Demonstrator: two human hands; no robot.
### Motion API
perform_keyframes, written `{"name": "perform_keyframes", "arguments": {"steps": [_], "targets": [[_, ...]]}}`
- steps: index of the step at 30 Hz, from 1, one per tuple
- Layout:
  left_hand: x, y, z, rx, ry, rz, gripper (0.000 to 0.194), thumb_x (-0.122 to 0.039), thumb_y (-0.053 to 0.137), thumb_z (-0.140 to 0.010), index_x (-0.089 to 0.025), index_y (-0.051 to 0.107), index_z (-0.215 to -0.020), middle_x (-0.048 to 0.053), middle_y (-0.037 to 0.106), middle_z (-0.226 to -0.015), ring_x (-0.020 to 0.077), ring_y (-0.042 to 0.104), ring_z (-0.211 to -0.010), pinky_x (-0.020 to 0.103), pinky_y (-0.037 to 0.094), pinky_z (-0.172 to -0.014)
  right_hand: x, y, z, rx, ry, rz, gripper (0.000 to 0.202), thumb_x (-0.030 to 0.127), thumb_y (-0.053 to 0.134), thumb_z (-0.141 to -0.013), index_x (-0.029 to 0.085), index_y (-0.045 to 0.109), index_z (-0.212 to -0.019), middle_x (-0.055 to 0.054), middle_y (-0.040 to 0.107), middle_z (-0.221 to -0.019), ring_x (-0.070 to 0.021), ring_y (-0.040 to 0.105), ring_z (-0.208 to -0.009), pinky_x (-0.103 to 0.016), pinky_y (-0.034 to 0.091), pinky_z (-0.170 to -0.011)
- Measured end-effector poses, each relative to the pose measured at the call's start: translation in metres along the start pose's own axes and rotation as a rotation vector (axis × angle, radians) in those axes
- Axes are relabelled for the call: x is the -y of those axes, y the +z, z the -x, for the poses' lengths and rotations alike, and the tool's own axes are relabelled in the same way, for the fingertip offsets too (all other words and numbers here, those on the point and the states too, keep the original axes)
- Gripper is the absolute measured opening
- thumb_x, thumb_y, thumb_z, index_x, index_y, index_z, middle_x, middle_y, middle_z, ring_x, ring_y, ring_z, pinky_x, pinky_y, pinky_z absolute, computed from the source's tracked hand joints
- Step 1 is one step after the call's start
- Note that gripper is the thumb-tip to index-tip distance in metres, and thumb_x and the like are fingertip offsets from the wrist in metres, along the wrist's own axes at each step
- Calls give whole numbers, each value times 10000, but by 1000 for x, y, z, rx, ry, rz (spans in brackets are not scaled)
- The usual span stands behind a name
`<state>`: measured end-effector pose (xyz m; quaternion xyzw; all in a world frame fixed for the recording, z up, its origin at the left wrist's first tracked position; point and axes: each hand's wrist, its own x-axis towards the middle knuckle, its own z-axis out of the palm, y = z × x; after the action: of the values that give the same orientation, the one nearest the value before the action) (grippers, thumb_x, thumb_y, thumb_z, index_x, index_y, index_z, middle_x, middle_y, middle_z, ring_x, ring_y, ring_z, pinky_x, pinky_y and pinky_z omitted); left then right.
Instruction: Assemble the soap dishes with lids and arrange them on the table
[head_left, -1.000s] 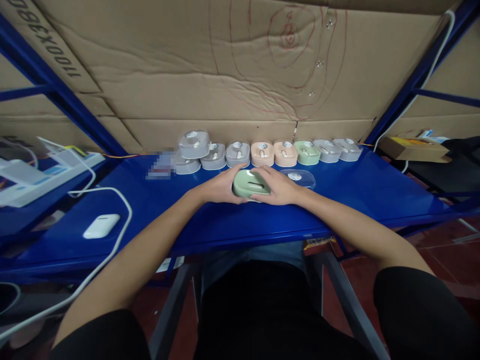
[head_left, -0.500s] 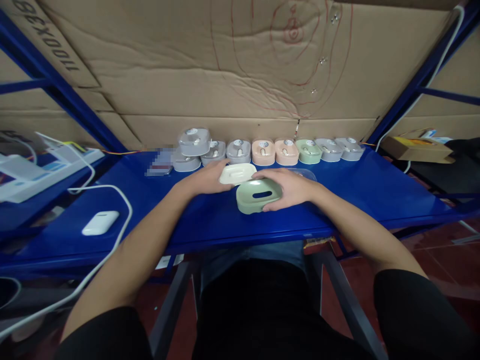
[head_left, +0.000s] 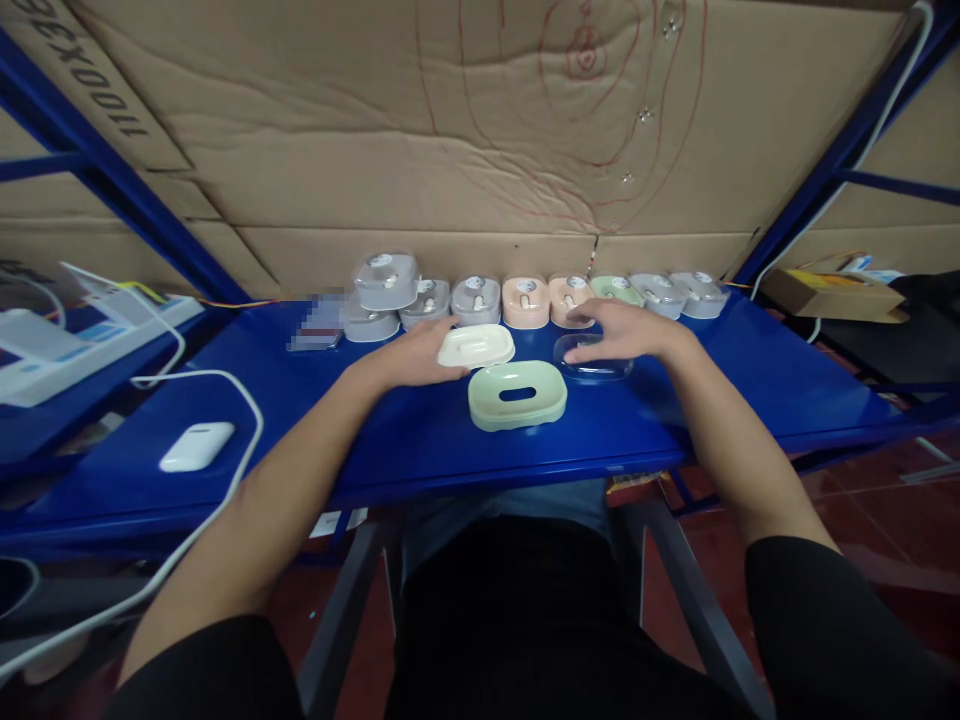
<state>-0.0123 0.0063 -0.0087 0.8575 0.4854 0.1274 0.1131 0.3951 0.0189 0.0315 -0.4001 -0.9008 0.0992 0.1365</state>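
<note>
My left hand (head_left: 429, 354) grips the left end of a cream oval soap dish tray (head_left: 480, 343), thumb at the near side and fingers at the far side. In front of it, a pale green oval soap dish base (head_left: 517, 412) with a slot in its floor stands on the blue table. My right hand (head_left: 619, 332) is over a clear plastic lid (head_left: 600, 368), its thumb and fingers spread apart. The thumb overlaps the lid; whether it touches cannot be made out.
Several lidded soap dishes line the back, including a grey one (head_left: 385, 283) stacked on another and a peach one (head_left: 525, 302). A white earbud case (head_left: 196, 446) and white cable (head_left: 259, 410) lie left on the blue table (head_left: 720, 400). Cardboard (head_left: 337, 130) stands behind.
My right hand has let go of the green soap dish base, which now stands on the table, and has moved right to the clear lid. The left hand stays on the cream tray.
</note>
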Motion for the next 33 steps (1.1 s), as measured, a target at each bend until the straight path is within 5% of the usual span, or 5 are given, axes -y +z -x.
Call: {"name": "perform_keyframes", "arguments": {"steps": [5,9,15,22,33], "targets": [[6,2,-2,-14,52,37,889,-666,873,-827,-221,656,-1564,212,769,-1541,503,724,-1445,624,578,-1227,-29,2,0,200,142,-4,933,642,1090,-584,236,853,-1390,-144,884,-1242,-400,837,-1049,-544,706,-915],[7,2,-3,-31,90,5,852,-659,856,-853,-240,652,-1565,200,781,-1526,484,734,-1414,628,580,-1211,-15,0,1,141,120,19,821,610,1024,-687,209,840,-1380,-147,871,-1207,-388,819,-1029,-550,683,-933],[4,1,-3,-21,81,51,850,-638,876,-836,-230,672,-1554,206,768,-1550,484,729,-1426,630,563,-1234,38,7,3,-144,-245,-24,830,707,805,-949,198,722,-1600,-196,771,-1467,-432,706,-1352,-633,573,-1201],[5,3,-4,-42,122,92,730,-675,866,-866,-261,726,-1450,164,834,-1401,431,791,-1282,578,621,-1119,90,50,-6,-89,-383,-16,900,744,735,-1010,121,680,-1658,-222,732,-1412,-417,694,-1311,-565,596,-1159],[2,1,-4,-35,144,71,611,-626,853,-859,-265,756,-1342,141,847,-1335,418,791,-1253,548,605,-1109,92,56,-9,-33,-379,-3,834,731,756,-993,172,729,-1611,-190,744,-1345,-395,690,-1195,-567,586,-1103]]}}
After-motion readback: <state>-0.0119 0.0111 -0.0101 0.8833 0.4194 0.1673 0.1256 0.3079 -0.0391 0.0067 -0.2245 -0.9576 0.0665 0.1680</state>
